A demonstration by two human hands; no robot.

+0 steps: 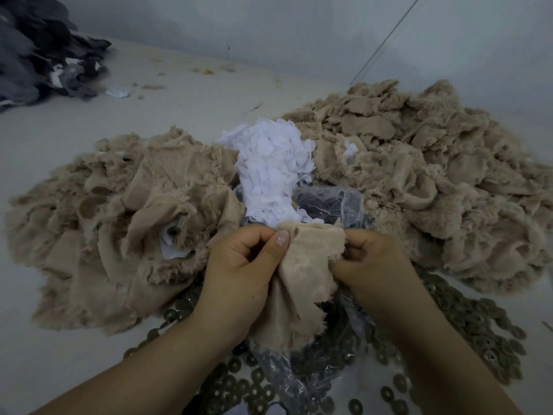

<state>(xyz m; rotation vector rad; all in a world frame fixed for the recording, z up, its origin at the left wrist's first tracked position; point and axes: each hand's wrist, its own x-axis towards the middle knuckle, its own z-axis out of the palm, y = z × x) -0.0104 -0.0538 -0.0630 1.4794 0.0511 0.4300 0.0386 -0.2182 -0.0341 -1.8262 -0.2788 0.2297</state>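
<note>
Beige fabric piece [302, 265] with frayed edges is hanging between the two hands at the near middle of the view, just in front of a heap of white scraps [272, 169]. The left hand [242, 265] is gripping its left edge, the fingers curled into the palm and the thumb [281, 238] lying flat on the cloth's upper corner. The right hand [371, 262] is pinching the opposite edge, its fingers curled tightly round a bunched fold. The cloth is stretching across between the two grips, and its lower part is drooping toward the person.

A crumpled clear plastic bag [338, 202] is lying just behind and beneath the cloth, with small dark pieces showing through it — what they are cannot be made out. Two large piles of fuzzy beige offcuts are flanking the white heap, one on the left [119, 220] and one on the right [434, 175], both touching it. Brownish ring-shaped discs [478, 333] are spreading over the pale table [179, 94] under the forearms and off to the right. A heap of dark grey cloth [36, 46] is sitting at the far left corner, well apart from the hands, below a grey wall [299, 25].
</note>
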